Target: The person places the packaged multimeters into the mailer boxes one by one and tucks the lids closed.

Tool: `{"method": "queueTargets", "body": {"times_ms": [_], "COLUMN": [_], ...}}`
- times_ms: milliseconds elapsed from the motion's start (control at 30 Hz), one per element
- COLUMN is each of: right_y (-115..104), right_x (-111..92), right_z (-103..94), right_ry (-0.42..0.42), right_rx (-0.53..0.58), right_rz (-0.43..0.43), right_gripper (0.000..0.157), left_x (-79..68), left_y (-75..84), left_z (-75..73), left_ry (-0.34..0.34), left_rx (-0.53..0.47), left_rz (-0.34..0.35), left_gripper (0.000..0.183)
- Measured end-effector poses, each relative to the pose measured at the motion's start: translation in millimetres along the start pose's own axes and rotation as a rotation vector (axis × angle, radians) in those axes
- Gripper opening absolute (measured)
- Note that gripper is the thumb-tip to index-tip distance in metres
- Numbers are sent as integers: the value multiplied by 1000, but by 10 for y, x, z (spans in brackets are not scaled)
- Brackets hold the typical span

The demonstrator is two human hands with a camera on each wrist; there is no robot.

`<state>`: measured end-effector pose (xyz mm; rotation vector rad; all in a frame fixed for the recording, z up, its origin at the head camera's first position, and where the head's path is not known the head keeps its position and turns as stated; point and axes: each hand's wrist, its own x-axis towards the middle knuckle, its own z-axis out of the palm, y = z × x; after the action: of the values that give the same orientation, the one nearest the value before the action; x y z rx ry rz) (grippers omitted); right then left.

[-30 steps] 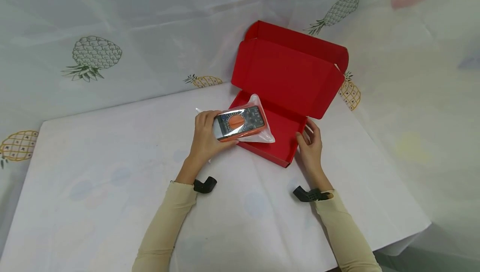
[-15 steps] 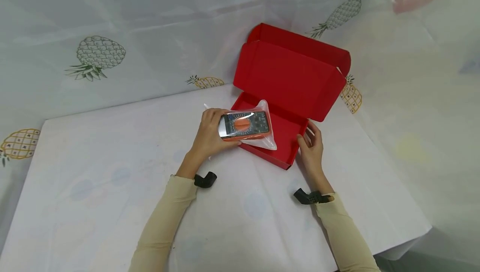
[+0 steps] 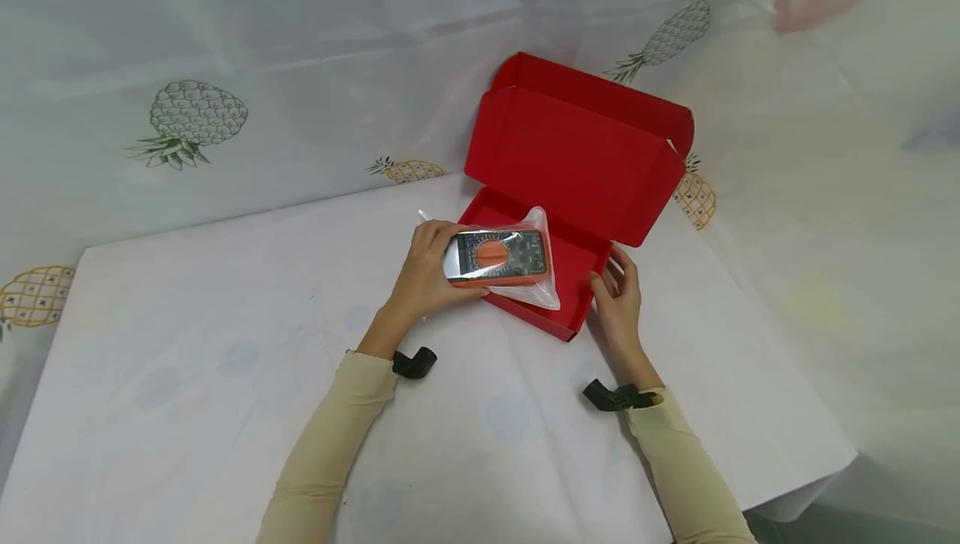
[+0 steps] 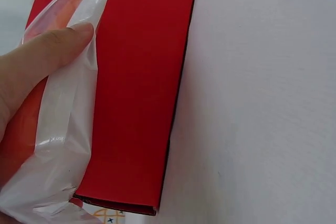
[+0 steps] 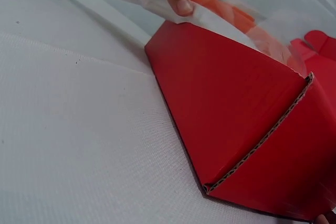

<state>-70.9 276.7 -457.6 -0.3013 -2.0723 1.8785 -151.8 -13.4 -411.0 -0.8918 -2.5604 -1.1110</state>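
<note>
My left hand [image 3: 431,273] holds an orange-and-black multimeter [image 3: 504,254] inside a clear plastic bag [image 3: 542,296]. The meter lies face up, its orange dial showing, over the left part of an open red cardboard box [image 3: 577,269]. In the left wrist view the thumb [image 4: 58,45] presses the bag beside the box's front wall [image 4: 139,77]. The bagged meter [image 5: 239,17] overlaps the top edge of the box wall [image 5: 226,87] in the right wrist view. At the box's right side my right hand [image 3: 621,306] grips the side wall, thumb at its top edge.
The box's lid [image 3: 570,152] stands raised and leans back by the fabric backdrop [image 3: 315,94] printed with pineapples. A white cloth [image 3: 225,411] covers the table, whose right front corner [image 3: 851,456] shows. A black wrist camera sits on each wrist.
My left hand has carried the bagged multimeter to the right and slightly nearer, further over the box, and its tilt has levelled. The right hand has stayed at the box's side wall.
</note>
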Motion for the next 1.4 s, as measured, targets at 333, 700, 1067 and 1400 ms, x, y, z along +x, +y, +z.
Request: {"method": "queueTargets", "body": {"times_ms": [333,700,1067,1400], "right_y": [-150,-339,-304,-209], "right_x": [-34,-103,-115,-72], "right_z": [13,22,40,-8], "right_ry": [-21,-55,-102,-92], "right_rx": [-7,-19,26,9], "right_rz": [8,41,29,-5], "right_gripper": [66,68,66,64], "left_x": [64,186,208,264], "left_y": [26,103,147,136], "left_z": [-10,4,122,182], "left_ry": [6,36,-32,-84], "left_rx": [29,18,20,60], "left_rz": [40,83,100,160], "left_gripper": [83,82,81,86]}}
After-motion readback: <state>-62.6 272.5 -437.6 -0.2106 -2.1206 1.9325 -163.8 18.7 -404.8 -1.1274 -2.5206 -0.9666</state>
